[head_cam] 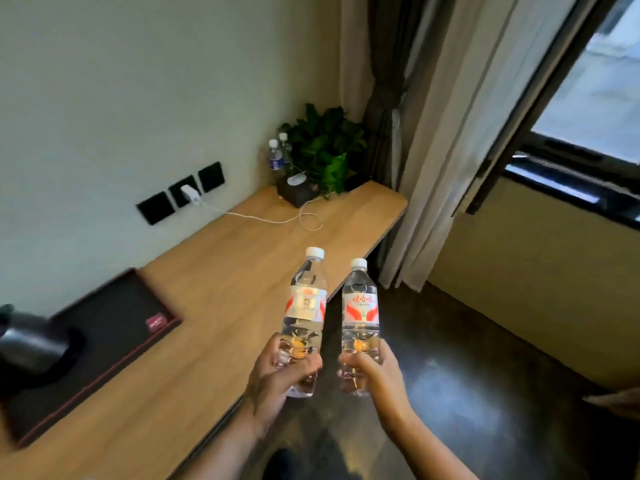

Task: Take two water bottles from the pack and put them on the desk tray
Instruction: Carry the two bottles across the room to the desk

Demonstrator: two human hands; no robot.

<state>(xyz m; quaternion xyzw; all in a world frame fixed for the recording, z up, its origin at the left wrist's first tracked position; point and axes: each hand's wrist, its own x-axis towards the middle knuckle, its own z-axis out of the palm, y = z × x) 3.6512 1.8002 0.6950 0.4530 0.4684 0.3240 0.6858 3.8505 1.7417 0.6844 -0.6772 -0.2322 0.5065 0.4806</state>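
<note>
Left hand point(277, 370) and right hand point(375, 375) hide bottle bases (kettle point(31, 344) blurred)

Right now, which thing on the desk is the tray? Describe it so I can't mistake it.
Follow the long wooden desk along the wall to its near left end. There lies the tray: flat, dark, rectangular, with a thin reddish rim and a small red label at one corner. A blurred dark object sits on its left part; the dark box beside the plant is at the far end.
</note>
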